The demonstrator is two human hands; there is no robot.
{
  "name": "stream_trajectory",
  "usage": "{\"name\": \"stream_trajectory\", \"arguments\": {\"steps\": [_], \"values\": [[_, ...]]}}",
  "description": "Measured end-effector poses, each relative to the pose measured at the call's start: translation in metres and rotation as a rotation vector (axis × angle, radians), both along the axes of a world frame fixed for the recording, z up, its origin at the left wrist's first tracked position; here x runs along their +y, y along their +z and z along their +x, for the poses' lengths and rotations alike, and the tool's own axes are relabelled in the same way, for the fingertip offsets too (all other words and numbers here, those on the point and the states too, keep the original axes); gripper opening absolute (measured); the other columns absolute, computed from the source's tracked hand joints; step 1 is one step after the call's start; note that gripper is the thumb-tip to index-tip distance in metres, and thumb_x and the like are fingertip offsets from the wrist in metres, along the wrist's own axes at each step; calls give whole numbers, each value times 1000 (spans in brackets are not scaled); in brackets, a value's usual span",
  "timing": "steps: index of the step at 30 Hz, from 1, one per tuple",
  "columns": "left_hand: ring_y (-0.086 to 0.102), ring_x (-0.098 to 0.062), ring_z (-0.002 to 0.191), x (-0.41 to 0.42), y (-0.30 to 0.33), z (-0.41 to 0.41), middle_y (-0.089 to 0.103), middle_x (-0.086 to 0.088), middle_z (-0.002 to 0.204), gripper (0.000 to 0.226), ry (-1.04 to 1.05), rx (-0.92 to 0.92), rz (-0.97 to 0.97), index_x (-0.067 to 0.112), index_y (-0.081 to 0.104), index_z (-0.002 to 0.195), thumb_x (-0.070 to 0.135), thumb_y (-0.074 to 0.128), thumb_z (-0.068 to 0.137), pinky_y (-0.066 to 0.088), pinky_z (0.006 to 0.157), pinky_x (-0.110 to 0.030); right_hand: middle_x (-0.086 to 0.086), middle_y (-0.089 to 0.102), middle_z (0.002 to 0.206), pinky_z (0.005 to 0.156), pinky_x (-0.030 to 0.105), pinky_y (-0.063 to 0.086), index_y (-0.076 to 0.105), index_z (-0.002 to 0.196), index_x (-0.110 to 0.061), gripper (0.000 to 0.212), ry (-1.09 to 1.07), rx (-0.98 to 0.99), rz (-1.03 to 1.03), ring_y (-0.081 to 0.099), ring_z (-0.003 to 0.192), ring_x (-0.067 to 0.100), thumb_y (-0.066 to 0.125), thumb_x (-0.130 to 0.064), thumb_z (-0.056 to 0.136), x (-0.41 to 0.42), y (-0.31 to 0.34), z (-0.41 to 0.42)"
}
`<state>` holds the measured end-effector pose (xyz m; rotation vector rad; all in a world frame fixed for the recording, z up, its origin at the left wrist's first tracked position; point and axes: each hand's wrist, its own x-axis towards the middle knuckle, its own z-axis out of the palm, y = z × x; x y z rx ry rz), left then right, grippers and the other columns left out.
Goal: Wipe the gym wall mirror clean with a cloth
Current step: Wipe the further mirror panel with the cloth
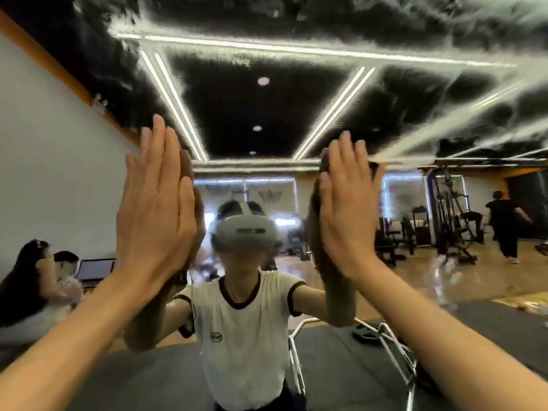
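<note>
The wall mirror (267, 102) fills the view, and white streaky smears (462, 120) cover its upper part. My left hand (155, 209) lies flat on the glass with straight fingers pointing up and holds nothing. My right hand (348, 209) also presses flat against the glass, fingers straight. A dark edge (324, 163) shows past its fingers on both sides and may be a cloth under the palm; I cannot tell for sure. Each hand's reflection meets it at the glass.
The mirror reflects a person in a headset and white T-shirt (243, 321), seated people with a laptop (95, 269) at left, gym machines (447, 221) and a walking person (505, 226) at right, and a chrome frame (394, 345) on a dark mat below.
</note>
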<state>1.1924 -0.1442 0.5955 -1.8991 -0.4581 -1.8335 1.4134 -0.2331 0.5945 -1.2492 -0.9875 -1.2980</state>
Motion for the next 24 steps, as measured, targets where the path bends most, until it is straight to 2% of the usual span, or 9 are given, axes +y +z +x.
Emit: {"name": "stream_trajectory", "arguments": {"steps": [3,6,11,12,15,17,19,21,24], "values": [[-5,-14,156,-36,-10,64,0,-7,170,58,-80,21,30,6,8,161,24,21,107,-9,124,-24,10,33,161,122,49,9,40,152,-7,52,-6,-356,-150,24,151,28,37,-24,103,20,-7,-31],[-6,-13,156,-54,-11,112,0,-7,169,57,-158,39,29,6,6,160,20,23,107,-8,124,-25,9,32,162,123,46,8,37,153,-10,54,0,-441,-244,22,151,25,33,-27,102,-7,1,14],[-5,-17,156,-52,-15,146,1,-10,170,60,-36,98,53,1,10,160,15,31,105,-10,124,-26,1,22,165,122,25,-12,32,157,-15,52,42,-162,-213,8,152,11,30,-29,107,-70,6,136],[-5,-17,156,-51,-17,149,2,-10,170,61,-14,103,53,1,11,160,13,33,104,-9,125,-26,1,21,166,122,24,-13,32,157,-15,52,60,-89,-180,7,152,10,29,-30,107,-79,8,153],[-7,-14,156,-49,-19,152,1,-9,170,62,39,91,54,1,10,160,11,35,104,-8,125,-26,3,21,166,124,40,-8,31,157,-12,53,88,165,-15,8,154,17,28,-28,106,-87,13,163],[-8,-13,156,-50,-19,152,-1,-8,170,61,63,98,40,2,9,160,14,32,105,-6,126,-29,6,23,165,125,45,-3,31,156,-9,51,72,209,65,12,154,24,33,-19,106,-73,18,135],[-7,-13,156,-51,-20,152,-3,-6,170,60,82,116,29,5,7,161,19,28,106,-4,126,-32,10,32,162,125,46,6,40,152,-8,49,50,9,37,22,152,28,42,-8,103,-48,26,92],[-5,-14,156,-51,-20,151,-4,-5,170,60,101,123,24,7,6,161,22,26,107,-5,126,-30,11,41,157,122,45,9,47,147,-7,47,23,-249,-43,31,148,30,39,-17,102,-22,34,58],[-1,-14,156,-52,-19,149,2,-5,170,60,123,117,8,7,10,161,27,22,107,-6,125,-24,10,42,157,121,45,9,47,147,-7,50,-3,-420,-147,32,148,29,33,-26,104,-25,45,71]]}}
